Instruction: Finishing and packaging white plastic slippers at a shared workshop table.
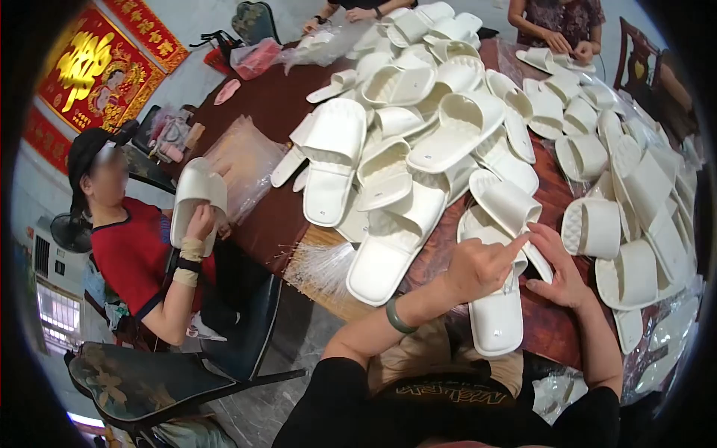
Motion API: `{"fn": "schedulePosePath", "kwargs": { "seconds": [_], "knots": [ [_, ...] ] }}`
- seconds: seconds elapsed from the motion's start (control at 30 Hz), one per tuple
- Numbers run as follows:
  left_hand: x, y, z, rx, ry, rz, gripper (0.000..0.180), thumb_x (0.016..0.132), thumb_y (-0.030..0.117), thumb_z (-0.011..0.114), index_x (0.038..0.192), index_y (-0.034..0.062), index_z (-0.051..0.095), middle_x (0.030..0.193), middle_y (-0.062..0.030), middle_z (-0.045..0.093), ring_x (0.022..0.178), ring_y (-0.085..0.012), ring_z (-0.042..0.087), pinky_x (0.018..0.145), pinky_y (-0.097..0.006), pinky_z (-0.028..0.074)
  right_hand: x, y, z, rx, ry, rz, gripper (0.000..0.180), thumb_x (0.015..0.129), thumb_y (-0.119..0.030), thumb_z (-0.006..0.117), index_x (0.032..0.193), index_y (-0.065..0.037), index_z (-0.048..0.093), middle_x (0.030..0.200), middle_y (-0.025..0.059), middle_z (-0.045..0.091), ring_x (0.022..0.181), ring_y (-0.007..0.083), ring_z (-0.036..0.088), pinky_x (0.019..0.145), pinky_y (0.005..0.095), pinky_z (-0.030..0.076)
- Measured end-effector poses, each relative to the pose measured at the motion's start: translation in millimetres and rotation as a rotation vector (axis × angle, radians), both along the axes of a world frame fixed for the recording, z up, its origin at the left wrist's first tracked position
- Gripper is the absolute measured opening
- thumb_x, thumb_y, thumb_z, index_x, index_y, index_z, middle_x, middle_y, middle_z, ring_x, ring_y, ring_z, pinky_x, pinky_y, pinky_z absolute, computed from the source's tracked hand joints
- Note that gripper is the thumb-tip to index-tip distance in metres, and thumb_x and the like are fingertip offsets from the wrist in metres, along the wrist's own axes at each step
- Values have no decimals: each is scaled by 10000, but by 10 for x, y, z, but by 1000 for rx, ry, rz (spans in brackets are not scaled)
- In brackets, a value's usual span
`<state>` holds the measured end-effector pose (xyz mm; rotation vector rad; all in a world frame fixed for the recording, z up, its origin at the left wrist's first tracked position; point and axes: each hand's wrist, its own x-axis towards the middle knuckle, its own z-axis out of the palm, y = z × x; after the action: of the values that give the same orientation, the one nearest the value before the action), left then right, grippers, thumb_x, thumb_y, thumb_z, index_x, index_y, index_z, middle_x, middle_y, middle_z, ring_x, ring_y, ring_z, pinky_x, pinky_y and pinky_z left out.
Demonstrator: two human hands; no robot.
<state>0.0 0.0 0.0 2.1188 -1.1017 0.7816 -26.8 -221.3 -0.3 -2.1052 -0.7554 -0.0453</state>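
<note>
A pair of white slippers lies in front of me at the near edge of the table. The lower slipper (497, 325) points its sole toward me, and the upper slipper (508, 198) lies across it. My left hand (482, 267), with a green bangle on the wrist, is curled over the pair, thumb and index finger together near the strap's edge. Whatever is in that pinch is too small to name. My right hand (562, 272) grips the upper slipper's sole at its side, thumb below and fingers above. Both hands' fingertips nearly meet.
A big heap of white slippers (336, 164) covers the middle, with more slippers (631, 272) at right. A bundle of thin clear plastic strands (321, 269) lies left, near clear plastic bags (243, 168). A co-worker (149, 246) at left holds a slipper; others work across the table.
</note>
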Motion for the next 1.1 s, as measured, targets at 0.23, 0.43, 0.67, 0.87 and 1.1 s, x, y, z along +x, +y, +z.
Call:
{"fn": "schedulePosePath", "kwargs": {
  "seconds": [0.23,0.43,0.67,0.87,1.1],
  "knots": [
    [-46,-126,23,-54,6,-24,576,615,63,642,1188,70,579,540,-5,514,420,-168,477,432,-297,389,-57,-90,158,-36,33,-20,730,652,-259,712,1284,-20,437,1351,202,355,1268,361,316,1055,429,242],
    [-65,-120,6,-53,23,-43,576,633,68,646,1203,57,563,547,-8,522,430,-162,488,434,-300,383,-43,-143,17,3,26,-18,759,638,-299,718,1288,-25,438,1357,202,352,1269,358,321,1051,436,246],
    [-68,-145,-36,-83,11,-40,550,646,68,639,1191,50,567,546,-9,522,433,-166,494,430,-305,380,-49,-142,34,2,66,-21,774,641,-308,715,1301,-26,425,1367,201,345,1276,357,315,1052,439,241],
    [-65,-150,-19,-90,-7,-17,525,648,64,636,1169,45,577,551,-13,531,429,-172,496,422,-304,380,-59,-138,58,-22,70,-20,774,667,-353,702,1306,-20,419,1371,202,342,1279,357,312,1056,439,232],
    [-43,-122,-65,-125,-30,4,483,650,84,638,1126,22,588,555,0,547,446,-155,529,413,-297,368,-31,-79,22,-12,59,-32,766,690,-362,683,1320,-17,417,1390,202,327,1294,342,303,1063,431,223]
  ]
}}
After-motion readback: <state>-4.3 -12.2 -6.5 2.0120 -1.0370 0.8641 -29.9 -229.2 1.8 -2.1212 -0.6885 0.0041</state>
